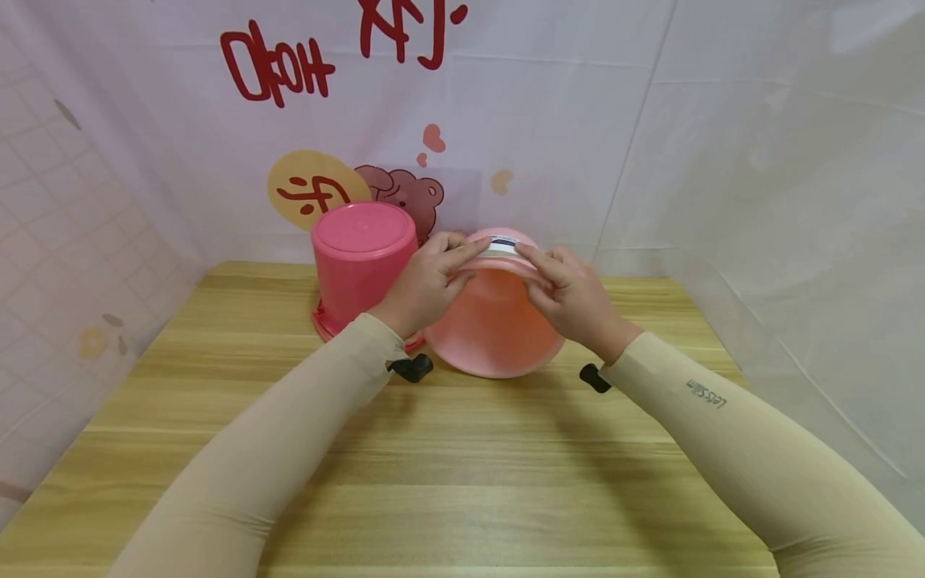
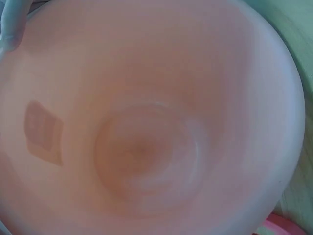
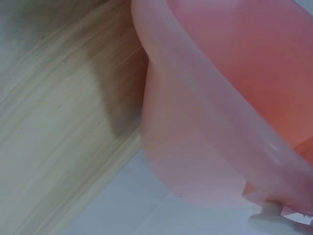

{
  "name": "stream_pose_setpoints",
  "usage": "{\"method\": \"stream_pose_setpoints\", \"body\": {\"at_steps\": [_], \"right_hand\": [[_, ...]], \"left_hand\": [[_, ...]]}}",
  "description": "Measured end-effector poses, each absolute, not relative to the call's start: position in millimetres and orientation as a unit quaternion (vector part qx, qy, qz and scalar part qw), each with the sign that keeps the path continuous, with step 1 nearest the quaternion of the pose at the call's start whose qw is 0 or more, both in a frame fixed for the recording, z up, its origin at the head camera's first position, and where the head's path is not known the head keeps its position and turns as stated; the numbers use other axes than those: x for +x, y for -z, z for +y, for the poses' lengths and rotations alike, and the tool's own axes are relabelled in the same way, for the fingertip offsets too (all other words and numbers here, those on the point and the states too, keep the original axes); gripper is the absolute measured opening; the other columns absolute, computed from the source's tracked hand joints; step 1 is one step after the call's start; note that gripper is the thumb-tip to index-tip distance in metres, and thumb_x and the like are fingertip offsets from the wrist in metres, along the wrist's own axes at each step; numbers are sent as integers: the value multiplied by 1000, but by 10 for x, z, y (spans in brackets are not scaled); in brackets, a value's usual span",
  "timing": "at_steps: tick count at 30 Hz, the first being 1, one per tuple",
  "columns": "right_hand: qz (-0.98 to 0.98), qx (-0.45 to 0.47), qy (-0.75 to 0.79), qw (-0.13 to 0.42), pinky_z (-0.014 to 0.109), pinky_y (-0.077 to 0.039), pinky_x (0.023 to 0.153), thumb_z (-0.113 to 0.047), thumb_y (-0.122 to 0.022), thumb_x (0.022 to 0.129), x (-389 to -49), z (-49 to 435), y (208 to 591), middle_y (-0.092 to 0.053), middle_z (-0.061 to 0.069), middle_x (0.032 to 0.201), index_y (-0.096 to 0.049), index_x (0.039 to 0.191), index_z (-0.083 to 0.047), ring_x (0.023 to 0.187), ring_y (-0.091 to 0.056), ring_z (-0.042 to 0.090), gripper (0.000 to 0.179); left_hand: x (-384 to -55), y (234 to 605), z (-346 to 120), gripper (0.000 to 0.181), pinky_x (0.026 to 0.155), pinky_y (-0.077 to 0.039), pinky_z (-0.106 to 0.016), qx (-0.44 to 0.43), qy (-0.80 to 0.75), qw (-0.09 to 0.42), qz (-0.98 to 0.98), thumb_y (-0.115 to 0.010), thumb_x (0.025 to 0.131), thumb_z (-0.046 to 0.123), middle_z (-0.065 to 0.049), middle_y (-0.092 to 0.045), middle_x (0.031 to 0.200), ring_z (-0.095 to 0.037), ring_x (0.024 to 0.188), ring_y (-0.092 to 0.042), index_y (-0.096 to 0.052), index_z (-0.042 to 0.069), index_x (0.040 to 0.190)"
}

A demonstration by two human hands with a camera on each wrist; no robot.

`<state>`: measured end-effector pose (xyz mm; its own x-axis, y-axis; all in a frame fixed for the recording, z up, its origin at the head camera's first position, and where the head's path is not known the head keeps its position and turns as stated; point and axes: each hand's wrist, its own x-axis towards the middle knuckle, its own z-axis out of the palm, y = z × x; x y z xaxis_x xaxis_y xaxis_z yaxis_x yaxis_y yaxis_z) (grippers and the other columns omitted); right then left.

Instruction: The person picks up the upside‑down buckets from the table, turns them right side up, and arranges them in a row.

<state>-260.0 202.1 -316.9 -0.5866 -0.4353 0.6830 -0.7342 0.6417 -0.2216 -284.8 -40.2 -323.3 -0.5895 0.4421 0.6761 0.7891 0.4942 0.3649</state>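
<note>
A light pink bucket (image 1: 495,345) lies tilted on the table with its mouth facing me. My left hand (image 1: 422,281) grips the upper rim from the left, and my right hand (image 1: 578,301) grips it from the right, thumbs at the underside. Between the index fingers is a white and dark label (image 1: 503,245). Looking into the bucket (image 2: 146,63), the left wrist view shows its round bottom and a darker patch on the wall. The right wrist view catches the bucket's outer side (image 3: 186,147) and thick rim. Most of each hand lies outside the wrist views.
A darker pink bucket (image 1: 354,281) stands upside down just left of the light one, partly behind my left hand. The wooden table (image 1: 448,498) ends at a printed cloth backdrop (image 1: 549,120). Black wrist pieces (image 1: 595,377) hang below both sleeves.
</note>
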Motion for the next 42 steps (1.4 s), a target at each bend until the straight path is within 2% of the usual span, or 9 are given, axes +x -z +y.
{"method": "stream_pose_setpoints", "body": {"at_steps": [8,13,18,25,28,32,37,39,42], "right_hand": [[-863,337,-240,290,26,-32,50,-16,-65,86,-2637,2023,3153,-43,0,70,-54,132,-18,63,-34,11,48],[-871,325,-257,264,26,-34,51,-22,-65,86,-2642,2026,3140,-47,0,72,-52,133,-21,63,-36,12,48],[-871,310,-295,241,24,-37,52,-25,-64,87,-2642,2039,3139,-59,0,88,-53,133,-24,67,-40,12,47],[-872,298,-313,230,23,-40,57,-26,-64,87,-2636,2066,3119,-64,3,108,-53,132,-25,75,-46,14,47],[-871,296,-317,231,22,-41,59,-26,-64,87,-2638,2074,3113,-64,2,112,-53,132,-26,79,-49,12,47],[-871,295,-315,234,21,-40,57,-27,-64,87,-2644,2079,3112,-65,1,106,-53,132,-26,76,-47,12,47],[-874,294,-305,240,23,-35,53,-27,-65,87,-2656,2082,3112,-56,0,79,-52,133,-23,68,-39,12,48],[-875,293,-298,244,23,-33,54,-28,-65,87,-2660,2084,3107,-49,-1,72,-52,133,-22,67,-37,12,49],[-878,290,-289,250,24,-32,54,-27,-66,86,-2665,2089,3093,-47,0,73,-50,135,-23,67,-36,12,51]], "left_hand": [[-2867,3215,-396,46,86,-48,-26,-375,303,256,-838,-61,89,19,-7,-53,116,-15,99,-50,-50,22,134],[-2888,3248,-425,50,95,-46,-27,-379,290,267,-837,-60,90,22,-4,-53,124,-15,111,-50,-45,25,138],[-2893,3330,-499,55,104,-39,-28,-361,290,269,-844,-59,91,27,2,-46,137,-12,128,-42,-38,27,141],[-2877,3425,-596,64,105,-38,-31,-341,288,253,-858,-59,91,30,8,-36,146,-10,133,-36,-25,33,145],[-2866,3464,-629,69,101,-42,-32,-325,279,241,-871,-60,90,30,13,-30,149,-11,133,-38,-18,38,145],[-2853,3488,-656,72,88,-51,-31,-314,270,238,-879,-60,90,29,13,-29,150,-14,130,-43,-15,41,145],[-2840,3468,-657,67,66,-54,-23,-320,264,248,-875,-57,91,23,10,-30,150,-16,128,-45,-20,37,145],[-2836,3454,-657,65,57,-51,-21,-323,260,251,-875,-56,91,21,10,-30,150,-18,119,-55,-22,35,145],[-2835,3425,-655,64,50,-45,-18,-327,250,255,-875,-54,91,19,12,-29,150,-18,84,-67,-22,33,145]]}}
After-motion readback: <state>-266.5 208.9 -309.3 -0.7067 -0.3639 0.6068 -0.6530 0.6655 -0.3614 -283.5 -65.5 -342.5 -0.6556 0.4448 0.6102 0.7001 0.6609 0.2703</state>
